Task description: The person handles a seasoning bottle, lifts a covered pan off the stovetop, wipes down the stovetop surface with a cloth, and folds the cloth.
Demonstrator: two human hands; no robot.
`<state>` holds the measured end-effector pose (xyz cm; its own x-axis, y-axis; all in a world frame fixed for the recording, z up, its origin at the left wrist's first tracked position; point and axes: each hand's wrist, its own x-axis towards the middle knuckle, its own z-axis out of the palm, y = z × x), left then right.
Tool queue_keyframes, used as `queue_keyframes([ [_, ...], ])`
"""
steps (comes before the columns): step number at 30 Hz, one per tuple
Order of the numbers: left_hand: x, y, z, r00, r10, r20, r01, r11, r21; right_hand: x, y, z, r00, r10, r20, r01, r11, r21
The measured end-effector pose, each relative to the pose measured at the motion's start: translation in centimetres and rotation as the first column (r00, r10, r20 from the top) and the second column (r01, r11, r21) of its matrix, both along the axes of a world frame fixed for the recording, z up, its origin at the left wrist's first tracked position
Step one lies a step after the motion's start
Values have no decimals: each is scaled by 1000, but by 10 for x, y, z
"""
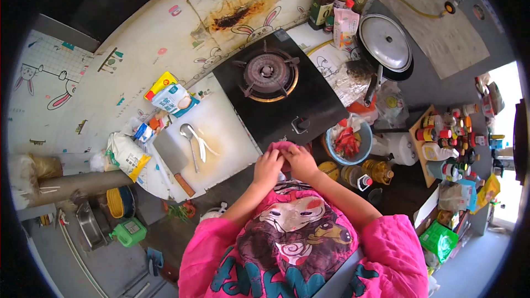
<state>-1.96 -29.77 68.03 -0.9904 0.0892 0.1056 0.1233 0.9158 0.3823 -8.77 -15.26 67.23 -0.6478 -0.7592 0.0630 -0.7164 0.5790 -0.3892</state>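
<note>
Both hands are together in front of the pink shirt, just below the front edge of the black gas stove [326,111]. My left hand [268,166] and my right hand [301,162] have their fingers curled around a small pink thing [282,146], which looks like cloth. Left of the hands, a white cutting board [221,124] lies on the counter. On it are a metal spoon [194,152], a pale utensil or strip [202,146] and a cleaver [171,154] with a wooden handle.
A blue bucket [361,157] with red items stands right of the hands, near oil bottles [378,171]. A lidded pan [385,43] sits beyond the stove. Seasoning bags [174,99] lie behind the board. A spice rack [428,138] stands at the right.
</note>
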Motion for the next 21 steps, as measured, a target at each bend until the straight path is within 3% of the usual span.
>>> queue_keyframes([
  [2, 2, -17, -5, 1000, 4, -8, -3, 989, 149, -3, -11, 9, 976, 49, 214, -50, 999, -2],
  [4, -6, -27, 2, 998, 60, 26, -65, 956, 285, -13, -23, 18, 963, 58, 262, -40, 996, -75],
  [6, -21, -31, 19, 982, 178, -66, -148, 935, 321, -29, -34, 39, 984, -75, 161, 87, 994, -68],
  [8, -35, -34, 24, 961, 239, -141, -173, 913, 369, -44, -44, 39, 993, -106, -57, 101, 992, -79],
  [10, -39, -31, 14, 963, 265, -52, -227, 900, 372, -54, -51, 22, 997, -22, -75, 32, 990, 135],
  [11, -37, -30, 10, 962, 269, -53, -231, 899, 372, -51, -54, 14, 997, -18, -76, 28, 991, 135],
  [13, -29, -27, -2, 901, 323, 288, -417, 825, 380, -39, -62, 8, 992, -105, -64, 111, 989, 93],
  [14, -24, -27, -7, 902, 323, 288, -417, 826, 379, -35, -63, 6, 992, -106, -64, 111, 990, 91],
  [16, -7, -28, -14, 940, 314, 133, -338, 808, 483, -24, -62, 11, 998, -32, -48, 43, 966, 257],
  [21, 9, -33, -21, 944, 182, 274, -313, 753, 579, -4, -34, -8, 975, 69, -211, -37, 988, 149],
])
